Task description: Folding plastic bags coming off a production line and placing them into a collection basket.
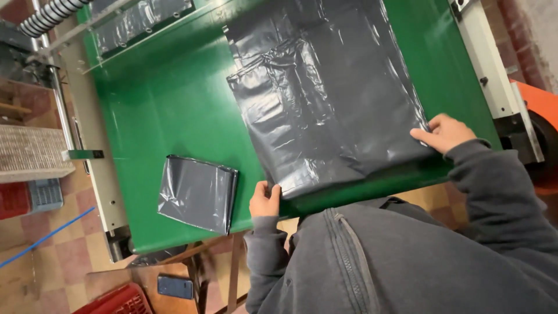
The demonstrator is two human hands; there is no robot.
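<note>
A large dark grey plastic bag [325, 110] lies flat and wrinkled on a green table [174, 110]. My left hand [264, 200] pinches the bag's near left corner at the table's front edge. My right hand [444, 132] grips the bag's near right corner. Both arms wear grey sleeves. To the left of my left hand, a folded stack of the same dark grey bags [197, 192] rests on the green surface.
More dark plastic [139, 23] lies under a clear guard at the table's far left. A pale metal rail [488, 70] borders the right side, with an orange machine part [540, 104] beyond. Red crates [119, 301], a phone [175, 286] and a tiled floor sit below.
</note>
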